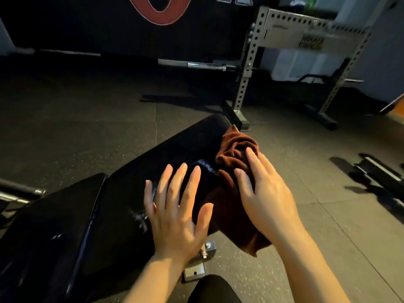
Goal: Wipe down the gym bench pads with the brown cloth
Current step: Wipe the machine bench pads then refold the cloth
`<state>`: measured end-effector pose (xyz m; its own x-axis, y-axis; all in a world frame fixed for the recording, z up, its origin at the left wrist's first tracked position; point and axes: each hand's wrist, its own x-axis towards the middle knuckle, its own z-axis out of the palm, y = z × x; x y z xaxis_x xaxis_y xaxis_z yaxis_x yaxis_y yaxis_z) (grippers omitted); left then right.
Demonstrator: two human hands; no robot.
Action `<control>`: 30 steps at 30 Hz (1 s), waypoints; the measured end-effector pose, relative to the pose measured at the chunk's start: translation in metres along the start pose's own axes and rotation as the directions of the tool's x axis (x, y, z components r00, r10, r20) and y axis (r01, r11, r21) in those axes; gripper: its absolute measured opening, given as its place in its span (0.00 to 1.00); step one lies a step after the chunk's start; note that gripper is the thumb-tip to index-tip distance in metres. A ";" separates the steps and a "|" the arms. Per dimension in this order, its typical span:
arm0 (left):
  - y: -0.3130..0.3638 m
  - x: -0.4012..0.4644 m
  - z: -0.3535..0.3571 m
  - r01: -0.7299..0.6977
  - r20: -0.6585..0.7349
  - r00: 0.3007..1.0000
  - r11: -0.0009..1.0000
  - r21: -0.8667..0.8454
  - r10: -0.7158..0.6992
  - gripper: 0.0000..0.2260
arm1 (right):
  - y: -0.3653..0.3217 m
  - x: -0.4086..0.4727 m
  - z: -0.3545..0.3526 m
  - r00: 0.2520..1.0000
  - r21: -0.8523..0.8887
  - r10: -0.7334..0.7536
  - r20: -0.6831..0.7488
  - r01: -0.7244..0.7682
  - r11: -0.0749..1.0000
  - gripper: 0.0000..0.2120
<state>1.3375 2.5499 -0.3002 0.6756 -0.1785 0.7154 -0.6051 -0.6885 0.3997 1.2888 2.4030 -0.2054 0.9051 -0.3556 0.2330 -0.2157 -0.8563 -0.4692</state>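
Two hands, two bench pads, one brown cloth, one rack.

Only one view here, head-mounted, tilted forward and down, right up close over the black bench. Past the bench's far end it catches the floor and a steel rack, wide-angle warped.

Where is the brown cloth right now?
In the head view, the brown cloth lies bunched on the right side of the long black bench pad, under the right hand. The left hand is spread beside it.
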 end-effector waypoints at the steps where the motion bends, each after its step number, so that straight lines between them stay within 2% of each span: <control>1: 0.000 0.001 0.000 0.009 -0.003 1.000 1.000 0.016 -0.009 0.25 | -0.001 -0.009 0.003 1.000 -0.033 -0.004 -0.029 0.003 0.999 0.29; 4: -0.001 0.006 0.000 0.017 0.001 1.000 1.000 -0.024 -0.017 0.24 | -0.008 -0.005 -0.002 1.000 -0.104 0.010 0.015 -0.008 0.995 0.31; 7: -0.001 0.014 0.002 0.036 -0.049 0.998 0.999 -0.033 -0.037 0.23 | -0.012 0.043 -0.006 0.984 -0.157 0.032 0.175 -0.004 0.988 0.32; 11: 0.001 0.012 0.009 -0.088 -0.154 0.984 0.996 -0.025 0.083 0.21 | -0.013 0.122 0.003 0.943 -0.210 0.010 0.333 0.064 0.976 0.34; 16: 0.003 0.012 0.014 -0.062 -0.277 0.960 0.998 -0.031 0.051 0.18 | -0.026 0.166 0.020 0.927 -0.349 0.026 0.373 0.114 0.930 0.32; 21: 0.004 0.013 0.007 -0.013 -0.269 0.963 0.999 -0.042 0.001 0.19 | -0.030 0.131 0.013 0.914 -0.419 -0.034 0.403 0.218 0.881 0.33; 24: 0.002 0.009 0.006 0.013 -0.239 0.971 0.999 -0.050 -0.025 0.20 | -0.034 0.085 0.004 0.925 -0.496 -0.058 0.375 0.253 0.831 0.34; 26: 0.003 0.005 0.004 0.008 -0.226 0.974 0.998 -0.056 -0.021 0.21 | -0.031 0.051 0.003 0.949 -0.524 -0.087 0.304 0.243 0.817 0.32; 28: 0.005 0.001 0.002 -0.010 -0.199 0.980 0.998 -0.056 -0.001 0.21 | -0.024 0.016 0.008 0.974 -0.521 -0.160 0.161 0.222 0.824 0.30; 30: 0.004 -0.002 0.001 -0.023 -0.187 0.982 0.997 -0.071 0.010 0.21 | -0.008 -0.009 0.017 0.955 -0.459 -0.294 -0.041 0.243 0.855 0.27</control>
<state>1.3343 2.5470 -0.3006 0.5790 -0.0509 0.8137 -0.6490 -0.6328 0.4223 1.2887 2.4195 -0.2185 0.9126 -0.1036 0.3955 -0.1326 -0.9901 0.0464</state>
